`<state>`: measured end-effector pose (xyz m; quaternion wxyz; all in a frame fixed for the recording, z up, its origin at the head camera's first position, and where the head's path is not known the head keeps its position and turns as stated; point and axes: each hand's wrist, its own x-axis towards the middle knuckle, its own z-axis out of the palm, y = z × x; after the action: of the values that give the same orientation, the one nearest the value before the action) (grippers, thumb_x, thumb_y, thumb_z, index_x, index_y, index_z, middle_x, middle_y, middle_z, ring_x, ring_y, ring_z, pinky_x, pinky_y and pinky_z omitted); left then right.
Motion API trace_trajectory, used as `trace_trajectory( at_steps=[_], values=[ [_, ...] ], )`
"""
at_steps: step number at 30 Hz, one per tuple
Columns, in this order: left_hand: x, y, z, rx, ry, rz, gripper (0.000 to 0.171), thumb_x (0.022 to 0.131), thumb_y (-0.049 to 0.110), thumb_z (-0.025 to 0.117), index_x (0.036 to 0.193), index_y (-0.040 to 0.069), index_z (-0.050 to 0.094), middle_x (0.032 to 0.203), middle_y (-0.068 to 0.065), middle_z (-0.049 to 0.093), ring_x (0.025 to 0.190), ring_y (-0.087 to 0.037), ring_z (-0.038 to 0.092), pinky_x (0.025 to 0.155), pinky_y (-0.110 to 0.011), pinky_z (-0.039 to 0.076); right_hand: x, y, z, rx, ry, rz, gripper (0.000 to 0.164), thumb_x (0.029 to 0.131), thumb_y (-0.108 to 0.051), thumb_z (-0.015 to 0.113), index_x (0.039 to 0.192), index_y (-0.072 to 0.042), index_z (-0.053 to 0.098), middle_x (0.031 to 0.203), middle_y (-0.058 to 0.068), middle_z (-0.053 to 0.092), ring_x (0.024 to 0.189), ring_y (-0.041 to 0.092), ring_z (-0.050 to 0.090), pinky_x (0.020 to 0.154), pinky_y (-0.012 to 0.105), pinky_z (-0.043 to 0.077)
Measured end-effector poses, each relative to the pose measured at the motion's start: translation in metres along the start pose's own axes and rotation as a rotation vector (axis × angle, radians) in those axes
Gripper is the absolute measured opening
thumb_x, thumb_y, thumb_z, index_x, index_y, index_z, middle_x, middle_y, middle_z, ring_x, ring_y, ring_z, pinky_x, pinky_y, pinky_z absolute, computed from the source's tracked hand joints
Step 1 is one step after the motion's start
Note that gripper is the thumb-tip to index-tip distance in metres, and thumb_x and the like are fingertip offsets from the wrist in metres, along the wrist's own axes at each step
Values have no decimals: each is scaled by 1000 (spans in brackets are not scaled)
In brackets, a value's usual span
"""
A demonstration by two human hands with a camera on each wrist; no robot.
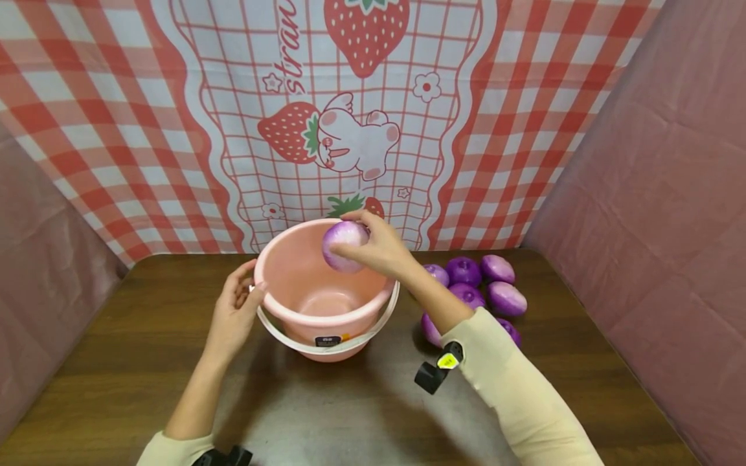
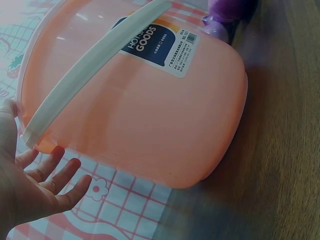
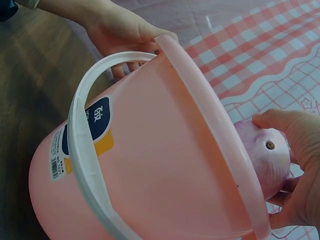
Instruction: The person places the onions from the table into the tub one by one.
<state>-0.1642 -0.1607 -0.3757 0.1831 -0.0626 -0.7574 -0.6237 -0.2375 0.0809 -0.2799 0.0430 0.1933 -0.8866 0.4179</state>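
Note:
A pink bucket [image 1: 291, 268] with a white handle [image 2: 85, 75] stands on the table, its inside bare where it shows. My left hand [image 1: 230, 320] holds the bucket's left rim, thumb on top and fingers against the outside below. Above the opening, toward the right rim, my right hand [image 1: 384, 249] grips a purple-and-white onion [image 1: 333, 243]. The right wrist view shows this onion [image 3: 260, 160] with its brown root spot, between thumb and fingers just beyond the rim. Part of the bucket's far inner wall is hidden behind onion and hand.
Several purple onions [image 1: 506, 298] lie grouped right of the bucket, partly covered by my right forearm. The brown wooden table [image 1: 326, 414] ends at a strawberry-patterned checked cloth [image 1: 361, 139] behind, and pink cloth [image 1: 618, 194] hangs at the sides.

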Motion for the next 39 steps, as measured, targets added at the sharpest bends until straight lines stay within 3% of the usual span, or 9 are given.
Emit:
trace_trajectory(
  at_steps=[39],
  values=[
    [-2,3,-1,23,-5,-17,45,94,9,52,137,7,42,92,22,56,81,2,54,68,-15,45,10,1,21,-47,-42,26,60,74,-35,77,125,-13,55,119,9,60,105,23,58,87,35,50]
  ],
)
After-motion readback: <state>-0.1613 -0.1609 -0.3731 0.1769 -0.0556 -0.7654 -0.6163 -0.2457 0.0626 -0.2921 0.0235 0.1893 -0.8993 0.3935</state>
